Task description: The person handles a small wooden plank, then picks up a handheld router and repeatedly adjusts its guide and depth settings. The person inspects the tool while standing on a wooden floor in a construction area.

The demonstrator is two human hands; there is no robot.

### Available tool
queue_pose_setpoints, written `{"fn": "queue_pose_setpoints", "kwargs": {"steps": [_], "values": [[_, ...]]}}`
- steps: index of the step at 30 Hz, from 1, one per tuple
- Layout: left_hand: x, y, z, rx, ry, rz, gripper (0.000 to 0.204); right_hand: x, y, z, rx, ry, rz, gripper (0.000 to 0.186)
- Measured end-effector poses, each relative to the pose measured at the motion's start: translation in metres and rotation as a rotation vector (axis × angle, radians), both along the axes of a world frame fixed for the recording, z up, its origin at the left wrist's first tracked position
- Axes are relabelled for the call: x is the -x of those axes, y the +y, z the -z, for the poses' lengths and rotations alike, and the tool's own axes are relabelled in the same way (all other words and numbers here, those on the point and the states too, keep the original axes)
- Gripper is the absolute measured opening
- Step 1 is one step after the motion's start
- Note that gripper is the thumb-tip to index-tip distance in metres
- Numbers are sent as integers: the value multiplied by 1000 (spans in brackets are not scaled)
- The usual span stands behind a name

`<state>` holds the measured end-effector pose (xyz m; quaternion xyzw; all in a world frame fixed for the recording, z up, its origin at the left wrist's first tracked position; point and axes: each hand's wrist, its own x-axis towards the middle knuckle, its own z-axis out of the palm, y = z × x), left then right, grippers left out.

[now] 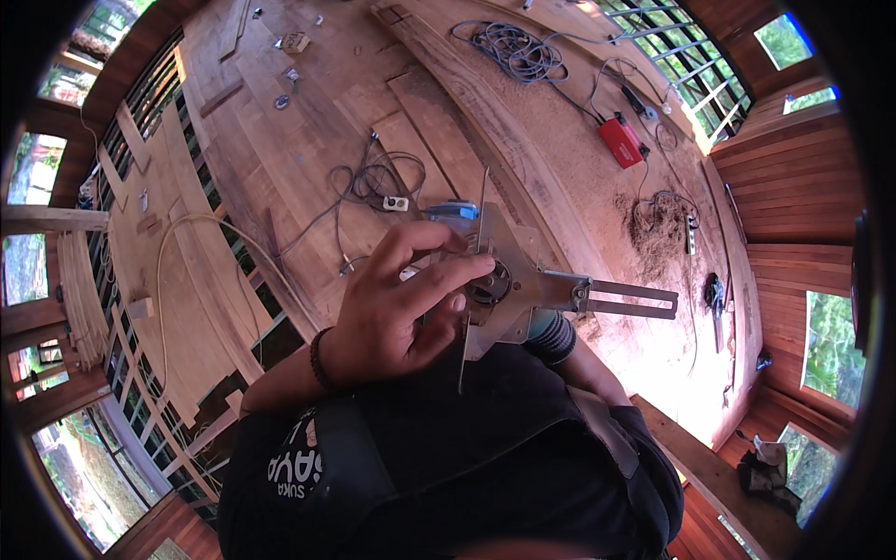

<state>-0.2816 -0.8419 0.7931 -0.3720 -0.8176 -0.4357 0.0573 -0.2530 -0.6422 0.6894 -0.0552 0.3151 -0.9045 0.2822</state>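
In front of my chest is a tool that looks like a router (509,313), with a flat grey metal base plate, a round dark opening and thin upright edges. A slotted metal bar (630,298) sticks out from its right side. My left hand (397,303), wearing a beaded bracelet, has its fingers bent at the opening. One fingertip touches there; whatever small part it may pinch is hidden. My right hand is behind the plate; only the forearm (590,367) and a dark striped band at the wrist show. A blue part (455,211) shows beyond my left fingers.
Wooden planks (280,131) cover much of the floor, with open metal framing (126,159) at the left. A white socket block (396,203) lies by tangled cable. Farther off are a coiled cable (518,51), a red machine (621,140), and a sawdust heap (661,229).
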Motion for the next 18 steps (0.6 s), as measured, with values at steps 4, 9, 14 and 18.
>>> {"fn": "queue_pose_setpoints", "kwargs": {"steps": [4,9,14,18], "values": [[3,1,-2,11,53,2,39,1,-2,2,-65,113,34,79],[1,1,-4,12,26,-3,33,7,2,19,-99,13,-92,66],[0,-1,-1,-73,-103,7,27,3,1,34,-15,-68,-45,80],[-1,-1,4,-110,-136,18,23,2,2,39,-60,-60,-56,84]]}}
